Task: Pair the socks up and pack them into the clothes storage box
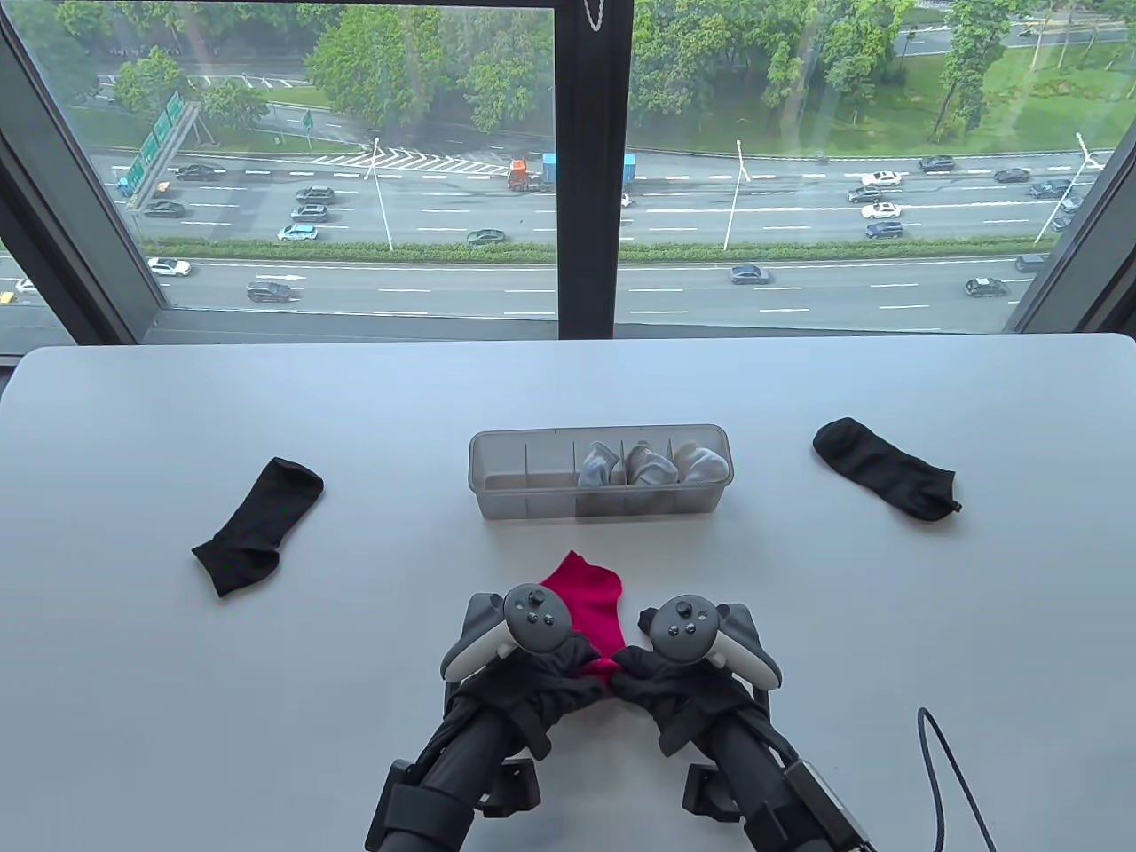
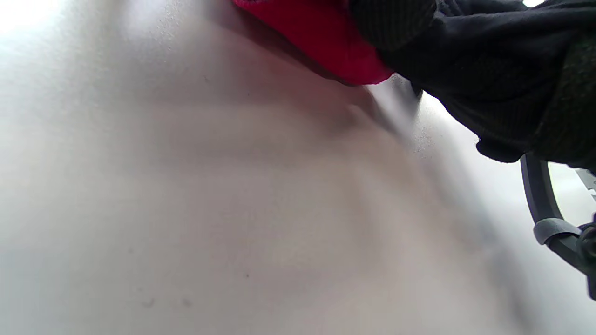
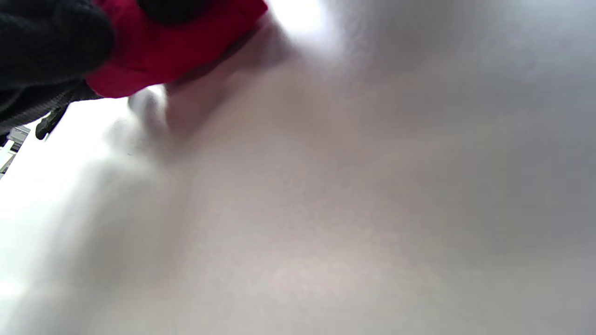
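**Both hands on the red sock**

Here, at the near edge of the smooth white table (image 1: pixel 177 710), both gloved hands meet over a red sock (image 1: pixel 590 603). The left hand (image 1: pixel 541 679) and the right hand (image 1: pixel 661 679) each have their fingers curled and bunched onto the sock's near end, pinching soft knit cloth; the rest of it lies flat, pointing toward the box. The storage box (image 1: pixel 524 501) is a long, clear plastic trough split by thin dividers. Three rolled pale sock bundles (image 1: pixel 652 463) fill its right-hand compartments. One limp black sock (image 1: pixel 257 525) lies well to the left, another black sock (image 1: pixel 883 468) well to the right. Both wrist views show only red cloth against dark glove fabric, blurred.
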